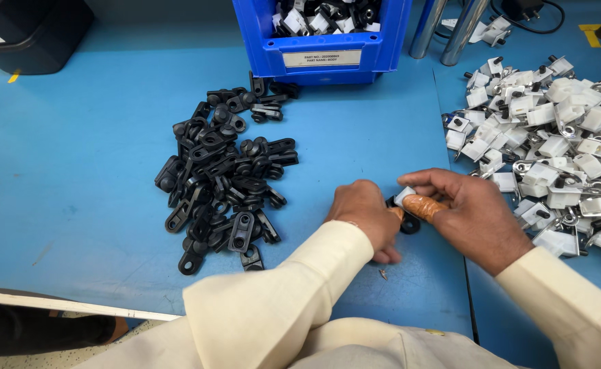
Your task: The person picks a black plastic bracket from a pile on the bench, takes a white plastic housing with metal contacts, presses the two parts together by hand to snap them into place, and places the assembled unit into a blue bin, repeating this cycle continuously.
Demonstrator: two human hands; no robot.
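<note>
Down on the blue table (75,191), near the front edge: left hand (363,213) curled over, knuckles up, fingers folded onto a small black part (408,224) peeking out just beside it. Right hand (470,213) pinched shut on a small white piece (404,195), thumb in an orange finger cot (423,206) pressing it against the black part. Both hands touching, right between the two heaps. Pile of black plastic parts (222,184) off to the left, well apart from the hands. Heap of white-and-metal pieces (553,150) on the right, close to the right wrist. Blue bin (321,41) up top, loaded with mixed black and white parts. Cream sleeves (300,287) on both arms.
</note>
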